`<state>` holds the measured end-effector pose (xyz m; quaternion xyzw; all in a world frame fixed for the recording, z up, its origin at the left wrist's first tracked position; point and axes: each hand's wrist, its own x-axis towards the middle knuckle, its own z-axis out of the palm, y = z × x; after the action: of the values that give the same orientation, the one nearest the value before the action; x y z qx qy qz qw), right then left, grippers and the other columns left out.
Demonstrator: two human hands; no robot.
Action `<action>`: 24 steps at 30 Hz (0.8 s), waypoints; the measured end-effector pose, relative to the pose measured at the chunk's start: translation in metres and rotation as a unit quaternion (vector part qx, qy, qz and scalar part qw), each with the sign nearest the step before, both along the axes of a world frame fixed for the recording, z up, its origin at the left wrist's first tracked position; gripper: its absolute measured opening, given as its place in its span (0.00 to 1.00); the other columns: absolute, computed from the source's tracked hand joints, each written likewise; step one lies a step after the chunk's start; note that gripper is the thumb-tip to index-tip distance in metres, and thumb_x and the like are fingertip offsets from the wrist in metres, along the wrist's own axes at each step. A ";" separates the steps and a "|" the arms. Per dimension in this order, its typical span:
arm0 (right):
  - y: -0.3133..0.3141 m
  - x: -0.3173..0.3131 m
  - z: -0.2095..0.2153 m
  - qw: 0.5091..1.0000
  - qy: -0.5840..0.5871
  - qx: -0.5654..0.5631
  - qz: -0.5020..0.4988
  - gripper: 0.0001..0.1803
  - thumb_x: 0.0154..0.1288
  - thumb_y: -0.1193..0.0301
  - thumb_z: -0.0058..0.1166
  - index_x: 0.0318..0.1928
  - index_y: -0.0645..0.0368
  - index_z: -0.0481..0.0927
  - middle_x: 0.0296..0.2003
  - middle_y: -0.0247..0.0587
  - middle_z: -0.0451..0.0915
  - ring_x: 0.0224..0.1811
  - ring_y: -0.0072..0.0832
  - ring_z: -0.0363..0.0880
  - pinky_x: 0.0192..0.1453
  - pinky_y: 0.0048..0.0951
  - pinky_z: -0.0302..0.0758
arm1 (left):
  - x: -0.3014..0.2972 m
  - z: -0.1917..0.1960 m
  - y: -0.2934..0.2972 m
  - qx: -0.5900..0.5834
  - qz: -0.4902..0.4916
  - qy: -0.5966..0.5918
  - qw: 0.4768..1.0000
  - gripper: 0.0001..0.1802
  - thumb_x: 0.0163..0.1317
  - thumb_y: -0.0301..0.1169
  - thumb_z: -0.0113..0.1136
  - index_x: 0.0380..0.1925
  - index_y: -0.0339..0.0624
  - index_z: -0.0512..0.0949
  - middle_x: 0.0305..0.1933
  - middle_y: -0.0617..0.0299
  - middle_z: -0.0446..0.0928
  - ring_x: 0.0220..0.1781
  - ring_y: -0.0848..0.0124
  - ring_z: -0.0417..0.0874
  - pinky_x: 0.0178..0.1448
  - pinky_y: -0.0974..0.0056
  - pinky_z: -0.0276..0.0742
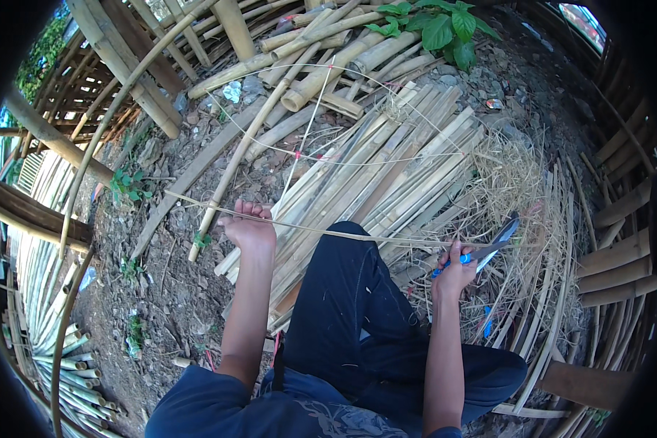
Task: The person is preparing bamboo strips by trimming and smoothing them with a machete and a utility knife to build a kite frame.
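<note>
A long thin bamboo strip [401, 240] stretches across in front of my bent knee. My left hand [250, 225] is closed around it toward its left end, which sticks out past the fingers. Gripped in my right hand [452, 273] is a blue-handled knife [501, 241], its blade pointing up and right. The strip's right end meets my right hand by the knife; whether the fingers also pinch it, I cannot make out. Beyond my knees a thin bent bamboo frame [298, 155] with red ties rests over a pile of split bamboo slats [387, 168].
Curly bamboo shavings [515, 179] heap up at the right. Thick bamboo poles [336, 69] and a leafy green plant [445, 31] are at the back. Bundled bamboo canes [69, 372] lie at lower left. Slanting posts [128, 62] stand at upper left.
</note>
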<state>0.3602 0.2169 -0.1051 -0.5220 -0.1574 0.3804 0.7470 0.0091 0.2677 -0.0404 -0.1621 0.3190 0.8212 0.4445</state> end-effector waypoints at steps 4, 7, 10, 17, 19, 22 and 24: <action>0.025 -0.038 0.003 0.999 0.033 -0.009 0.000 0.12 0.69 0.71 0.57 0.43 0.54 0.66 0.36 0.42 0.80 0.17 0.19 0.68 0.16 0.19 0.61 | -0.057 -0.018 0.021 -0.048 0.005 0.089 0.995 0.27 0.76 0.54 0.28 0.35 0.45 0.70 0.21 0.70 0.57 0.20 0.75 0.54 0.22 0.69 0.51; 0.056 -0.044 -0.001 0.993 0.082 -0.054 -0.062 0.15 0.70 0.67 0.55 0.51 0.57 0.67 0.37 0.41 0.80 0.16 0.19 0.67 0.16 0.21 0.61 | -0.106 -0.030 0.051 -0.030 -0.007 0.104 0.994 0.26 0.76 0.53 0.29 0.35 0.44 0.70 0.19 0.71 0.53 0.18 0.77 0.50 0.20 0.69 0.46; 0.086 -0.031 -0.016 0.979 0.113 -0.094 -0.141 0.19 0.71 0.66 0.54 0.56 0.59 0.64 0.36 0.40 0.79 0.17 0.19 0.64 0.18 0.23 0.62 | -0.156 -0.036 0.086 0.028 -0.048 0.143 0.988 0.27 0.77 0.52 0.29 0.39 0.41 0.71 0.19 0.71 0.53 0.18 0.77 0.50 0.19 0.69 0.46; 0.155 -0.053 -0.042 0.994 0.022 -0.076 -0.071 0.27 0.67 0.77 0.54 0.63 0.62 0.59 0.34 0.42 0.81 0.16 0.19 0.65 0.16 0.22 0.61 | -0.231 -0.064 0.174 0.028 -0.157 0.236 0.959 0.29 0.77 0.51 0.28 0.59 0.39 0.66 0.28 0.66 0.61 0.22 0.76 0.55 0.24 0.70 0.55; 0.167 -0.053 -0.059 0.996 -0.004 -0.066 -0.063 0.28 0.66 0.78 0.55 0.63 0.62 0.59 0.33 0.43 0.82 0.16 0.17 0.65 0.16 0.21 0.60 | -0.248 -0.081 0.198 -0.064 -0.104 0.261 0.958 0.25 0.78 0.47 0.29 0.60 0.40 0.62 0.31 0.64 0.63 0.23 0.75 0.56 0.25 0.70 0.57; 0.183 -0.037 -0.077 0.995 -0.021 -0.078 -0.059 0.25 0.66 0.78 0.54 0.60 0.61 0.61 0.34 0.42 0.82 0.16 0.15 0.64 0.16 0.19 0.57 | -0.253 -0.106 0.218 -0.118 -0.055 0.360 0.924 0.15 0.76 0.33 0.35 0.57 0.38 0.61 0.34 0.61 0.66 0.24 0.74 0.63 0.24 0.67 0.64; 0.191 -0.035 -0.089 0.995 -0.051 -0.076 -0.040 0.24 0.66 0.77 0.54 0.60 0.61 0.62 0.33 0.41 0.82 0.16 0.15 0.64 0.16 0.19 0.57 | -0.261 -0.118 0.230 -0.152 -0.028 0.432 0.889 0.13 0.74 0.28 0.38 0.55 0.38 0.62 0.36 0.60 0.67 0.25 0.73 0.66 0.23 0.66 0.67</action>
<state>0.3253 0.4075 -0.1939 -0.6020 -0.1445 0.3340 0.7108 -0.2522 0.4980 -0.1580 0.1518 0.6049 0.7387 0.2556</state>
